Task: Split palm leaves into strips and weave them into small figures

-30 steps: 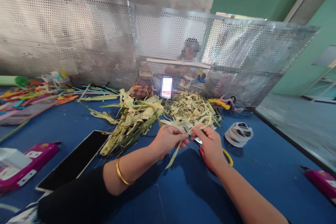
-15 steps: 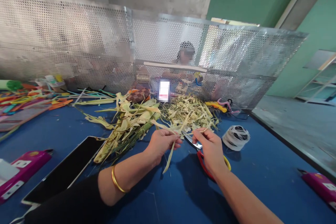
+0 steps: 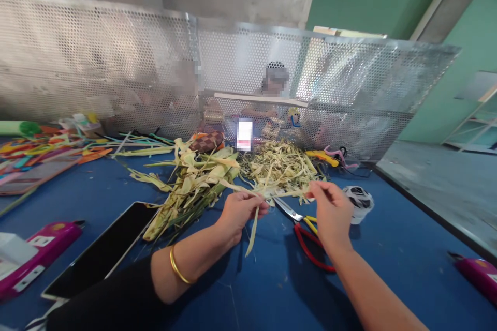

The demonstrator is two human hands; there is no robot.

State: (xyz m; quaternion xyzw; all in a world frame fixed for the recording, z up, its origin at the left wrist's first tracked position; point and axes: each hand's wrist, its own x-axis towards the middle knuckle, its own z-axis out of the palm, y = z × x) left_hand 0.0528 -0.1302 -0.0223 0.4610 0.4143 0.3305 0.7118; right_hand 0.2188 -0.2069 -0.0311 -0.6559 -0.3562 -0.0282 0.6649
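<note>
My left hand (image 3: 243,212) pinches crossing strips of pale corn husk (image 3: 253,232), whose ends stick out in several directions and one hangs below the fingers. Out to the right, my right hand (image 3: 334,212) is closed on the end of one husk strip (image 3: 289,194), drawn out straight between both hands. Scissors (image 3: 306,235) with red and yellow handles lie on the table just under my right hand, which hides part of them. Behind my hands sits a heap of shredded husk (image 3: 283,163). A bundle of husks and stalks (image 3: 190,191) lies left of my left hand.
A white-wrapped roll (image 3: 361,204) stands right of my right hand. On the blue table (image 3: 248,300) lie a dark tablet (image 3: 103,248), purple power strips (image 3: 50,251) and a yellow-handled tool (image 3: 323,158). People sit behind the perforated metal screen (image 3: 151,62).
My right hand has moved right, away from the left hand, sliding out along the husk strip. More of the scissors shows now. My left hand holds nearly the same place.
</note>
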